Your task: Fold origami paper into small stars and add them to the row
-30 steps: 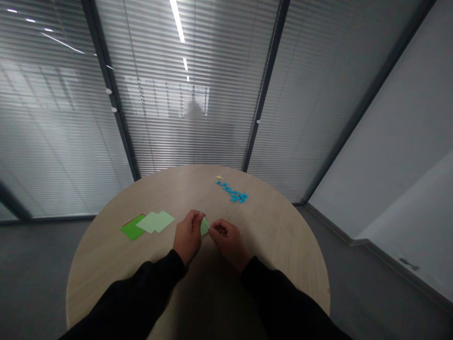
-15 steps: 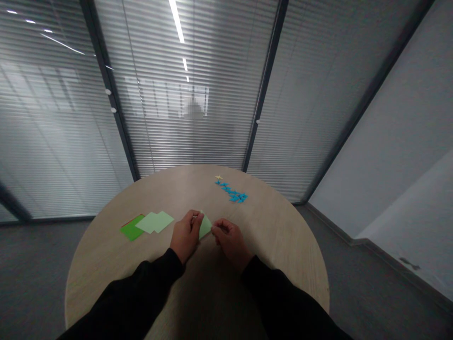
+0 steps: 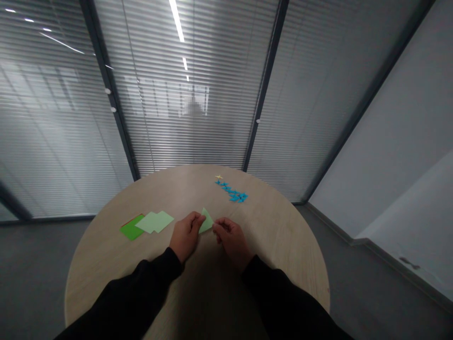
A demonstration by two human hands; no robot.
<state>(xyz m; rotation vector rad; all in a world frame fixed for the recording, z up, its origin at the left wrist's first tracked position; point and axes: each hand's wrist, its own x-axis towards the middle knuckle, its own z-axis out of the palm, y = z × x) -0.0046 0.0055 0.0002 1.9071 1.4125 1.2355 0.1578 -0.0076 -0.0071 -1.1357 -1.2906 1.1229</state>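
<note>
Pale green paper triangle (image 3: pixel 205 222), folded sheet: light, thin, soft, creases easily; best held at edges and corners, not mid-face. Left hand (image 3: pixel 186 236) fingers closed, pinching left corner; right hand (image 3: pixel 230 241) fingers curled together on right corner. Triangle between hands, low over round wooden table (image 3: pixel 279 236), well inside rim. Green paper squares (image 3: pixel 155 222) near left hand, limit leftward moves; blue folded pieces (image 3: pixel 231 192) well ahead, near far rim

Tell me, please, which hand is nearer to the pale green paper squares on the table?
Left. The left hand sits just right of the squares, not touching them; the right hand lies farther right, beyond the green paper triangle that both hands hold.
</note>
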